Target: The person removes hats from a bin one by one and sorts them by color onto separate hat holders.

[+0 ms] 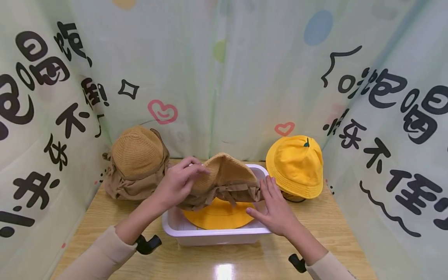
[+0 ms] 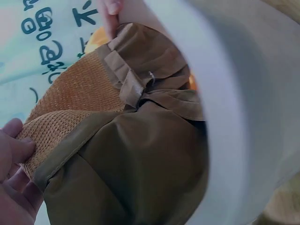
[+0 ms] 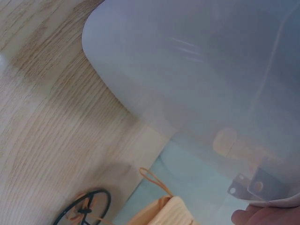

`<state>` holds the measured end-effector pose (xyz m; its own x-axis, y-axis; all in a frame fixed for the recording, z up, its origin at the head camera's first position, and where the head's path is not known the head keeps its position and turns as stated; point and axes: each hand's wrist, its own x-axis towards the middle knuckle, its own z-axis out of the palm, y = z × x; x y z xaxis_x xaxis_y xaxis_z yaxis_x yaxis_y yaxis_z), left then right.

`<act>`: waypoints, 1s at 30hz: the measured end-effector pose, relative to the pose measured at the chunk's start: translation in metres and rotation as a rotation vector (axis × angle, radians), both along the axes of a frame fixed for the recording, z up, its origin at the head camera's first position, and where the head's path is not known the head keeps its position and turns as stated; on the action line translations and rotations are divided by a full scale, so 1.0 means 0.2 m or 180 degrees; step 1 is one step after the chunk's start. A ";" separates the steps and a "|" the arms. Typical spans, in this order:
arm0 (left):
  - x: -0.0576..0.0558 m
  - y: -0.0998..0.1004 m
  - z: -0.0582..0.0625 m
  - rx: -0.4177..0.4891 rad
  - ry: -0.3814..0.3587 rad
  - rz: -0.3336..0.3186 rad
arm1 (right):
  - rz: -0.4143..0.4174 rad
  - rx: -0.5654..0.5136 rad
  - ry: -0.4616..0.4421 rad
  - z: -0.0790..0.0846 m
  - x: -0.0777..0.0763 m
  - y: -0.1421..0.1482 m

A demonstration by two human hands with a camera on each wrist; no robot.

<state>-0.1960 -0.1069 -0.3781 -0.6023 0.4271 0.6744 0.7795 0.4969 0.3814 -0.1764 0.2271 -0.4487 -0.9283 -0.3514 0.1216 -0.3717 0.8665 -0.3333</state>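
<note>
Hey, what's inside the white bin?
In the bin, a yellow brim shows. The brown hat in the left hand covers the rest of it, so anything else underneath can't be seen.

"What's that over the pale basin (image 1: 218, 238)?"

"A tan woven hat (image 1: 239, 171), tilted, its crown creased to a peak above the basin's rim, the gathered brown cloth brim drooping inside."

"And the basin itself?"

"Upright, with rounded corners."

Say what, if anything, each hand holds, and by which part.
The left hand pinches the brown hat over the tub by its woven crown; the right hand shows no clear grip.
</note>
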 end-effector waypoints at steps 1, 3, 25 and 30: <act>0.00 0.00 0.01 0.0000 0.0007 0.0000 | 0.0002 -0.0007 0.0005 0.00 0.00 0.00; 0.01 -0.01 0.02 0.0009 0.0011 -0.0008 | 0.0008 -0.0018 0.0020 0.00 0.00 0.00; 0.03 -0.11 0.17 0.0278 0.0092 0.0335 | -0.0022 -0.0144 -0.0053 -0.01 0.00 0.00; 0.03 -0.18 0.20 0.0436 0.0153 0.0498 | 0.0009 -0.0154 -0.0066 -0.01 -0.01 0.01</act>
